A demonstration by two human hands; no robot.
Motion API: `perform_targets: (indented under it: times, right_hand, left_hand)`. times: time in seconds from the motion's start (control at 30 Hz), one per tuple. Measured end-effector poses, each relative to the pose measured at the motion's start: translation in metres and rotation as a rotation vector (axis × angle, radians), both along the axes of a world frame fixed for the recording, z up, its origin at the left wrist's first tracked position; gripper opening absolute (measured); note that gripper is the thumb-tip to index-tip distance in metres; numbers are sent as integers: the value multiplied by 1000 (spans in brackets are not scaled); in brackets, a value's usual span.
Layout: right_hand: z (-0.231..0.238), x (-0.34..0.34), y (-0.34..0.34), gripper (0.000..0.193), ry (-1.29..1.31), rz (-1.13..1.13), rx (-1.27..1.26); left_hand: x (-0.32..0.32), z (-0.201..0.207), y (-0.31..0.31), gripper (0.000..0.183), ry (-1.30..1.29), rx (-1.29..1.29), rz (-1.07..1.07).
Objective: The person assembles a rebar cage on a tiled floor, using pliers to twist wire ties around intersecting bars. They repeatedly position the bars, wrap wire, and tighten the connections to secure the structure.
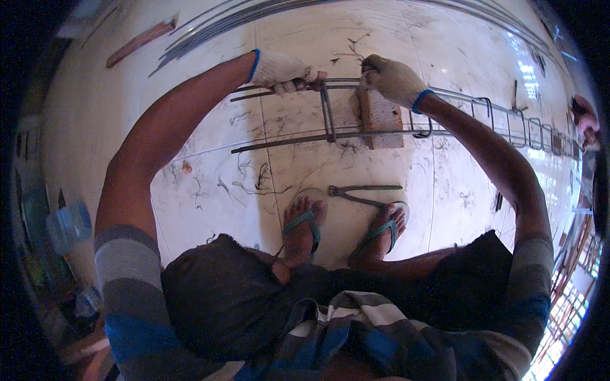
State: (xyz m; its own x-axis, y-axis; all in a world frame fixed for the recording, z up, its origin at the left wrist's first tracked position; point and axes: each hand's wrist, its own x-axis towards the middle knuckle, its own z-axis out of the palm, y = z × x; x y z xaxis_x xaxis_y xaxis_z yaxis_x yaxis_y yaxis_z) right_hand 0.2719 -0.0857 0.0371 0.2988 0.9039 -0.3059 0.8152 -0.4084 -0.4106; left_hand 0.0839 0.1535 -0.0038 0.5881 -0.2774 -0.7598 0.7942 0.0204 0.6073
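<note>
A rebar cage [295,141] of long steel bars and rectangular stirrups lies across the floor in front of me. My left hand [283,71], in a white knit glove, is closed around its far bar, with bare fingertips beside the upper corner of a stirrup [327,111]. My right hand [397,81], gloved too, makes a fist above the far bar, over a wooden block [384,117] that sits under the cage. What the right fingers hold is hidden. Thin dark wire strands [357,46] show just beyond that fist.
Pincers [365,189] lie spread on the floor by my sandalled feet. Long loose bars [216,32] run along the far side, near a reddish wooden piece [141,42]. Wire scraps [260,176] litter the tiles. Another person's hand [588,120] shows at the far right end.
</note>
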Motion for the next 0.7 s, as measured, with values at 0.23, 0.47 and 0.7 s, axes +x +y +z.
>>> perform_targets:
  times: [0.23,0.47,0.7]
  right_hand:
    - [-36,-1,20,47,-33,10,65]
    - [-40,-3,6,48,-10,-70,55]
    - [-62,37,9,42,-40,-36,142]
  left_hand:
    - [-12,-29,18,18,-62,323,43]
    - [-9,-2,-18,10,5,342,175]
    - [-1,-11,-6,32,-131,376,123]
